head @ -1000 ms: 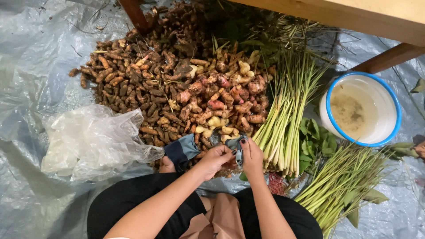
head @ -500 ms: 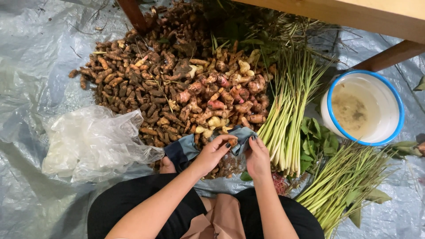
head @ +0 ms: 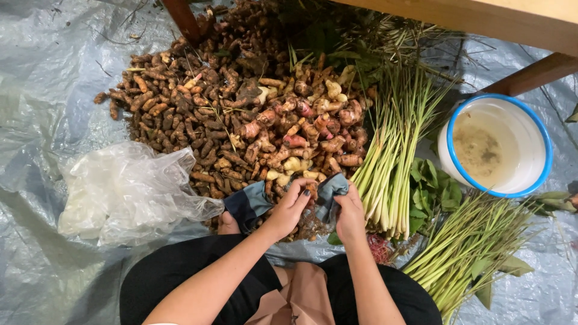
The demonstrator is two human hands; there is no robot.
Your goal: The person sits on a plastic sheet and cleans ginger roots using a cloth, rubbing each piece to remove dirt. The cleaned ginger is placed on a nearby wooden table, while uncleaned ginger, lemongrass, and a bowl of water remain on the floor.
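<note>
My left hand (head: 288,209) pinches a small brown root (head: 311,192) over the mouth of a dark blue-grey bag (head: 253,203) that lies in front of my knees. My right hand (head: 349,213) grips the bag's right edge (head: 335,185) and holds it apart. More roots show inside the bag under my hands. Just beyond lies a big heap of brown and pinkish roots (head: 241,120) on a grey plastic sheet (head: 48,90).
Crumpled clear plastic bags (head: 123,192) lie at the left. Lemongrass bundles (head: 394,156) and more stalks (head: 469,247) lie at the right, with green leaves (head: 430,192) between. A white bucket with a blue rim (head: 497,144) stands far right, under wooden table legs (head: 530,75).
Both hands have shifted slightly up over the bag's mouth; the right hand has taken hold of the bag's edge and the left now holds a root at the opening.
</note>
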